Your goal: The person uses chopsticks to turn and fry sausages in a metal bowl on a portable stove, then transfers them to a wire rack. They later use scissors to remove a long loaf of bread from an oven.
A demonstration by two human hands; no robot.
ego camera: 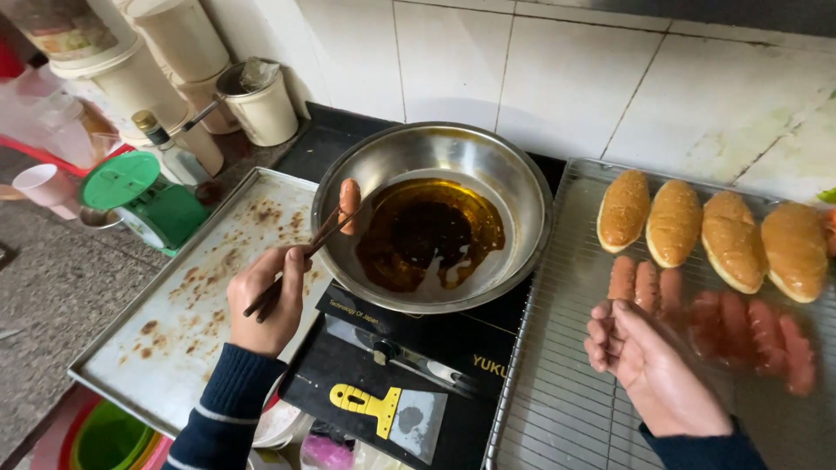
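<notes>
My left hand [266, 300] grips dark chopsticks [300, 261] that pinch a fried sausage [349, 204] over the left rim of a steel pan [514, 187]. Dark oil [431, 231] pools in the pan's bottom. My right hand [649, 361] hovers flat and empty above a wire rack [566, 400], fingers together, just below a row of several fried sausages [646, 285]. More sausages [766, 335] lie to their right. Several golden buns [675, 222] line the rack's far side.
A stained metal tray [174, 331] lies left of the pan. The pan sits on a black induction cooker [435, 365] with a yellow-handled scraper [387, 409]. A green kitchen scale [144, 196], jars and a cup with a spoon [261, 104] stand at back left. White tiles back the counter.
</notes>
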